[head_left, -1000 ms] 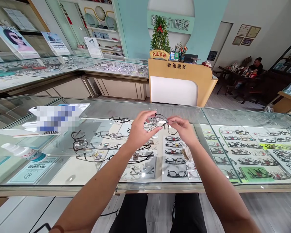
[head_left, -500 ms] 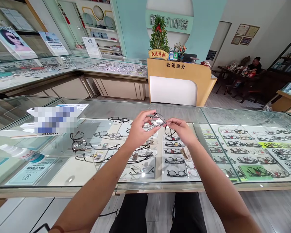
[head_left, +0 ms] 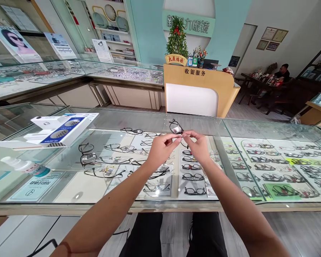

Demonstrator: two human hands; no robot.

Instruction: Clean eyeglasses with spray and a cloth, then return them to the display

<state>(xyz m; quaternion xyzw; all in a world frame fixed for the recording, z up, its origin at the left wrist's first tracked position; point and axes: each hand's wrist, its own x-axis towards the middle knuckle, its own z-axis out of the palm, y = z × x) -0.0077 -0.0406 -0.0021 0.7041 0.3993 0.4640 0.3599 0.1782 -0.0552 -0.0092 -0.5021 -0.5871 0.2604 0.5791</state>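
Observation:
A pair of dark-framed eyeglasses (head_left: 176,127) is held up above the glass counter, turned so one lens points up and away. A printed sticker shows on that lens; my fingers partly cover the other lens. My left hand (head_left: 162,149) pinches the frame near its middle, thumb against forefinger. Close beside it, my right hand (head_left: 198,145) grips the frame with thumb and fingers. The fingertips of both hands nearly touch. Under the hands, several eyeglass frames (head_left: 193,177) lie in rows inside the display case.
On the glass counter (head_left: 117,123) at left are a white and blue box (head_left: 66,130), a spray bottle (head_left: 26,167) lying on its side and several eyeglasses (head_left: 87,154). A light blue card (head_left: 36,187) is near the front edge. Beyond stands a wooden cashier desk (head_left: 191,96); a person sits far right.
My left hand has moved from around the upper lens down to the middle of the frame, beside my right hand. The upper lens now stands clear of the fingers.

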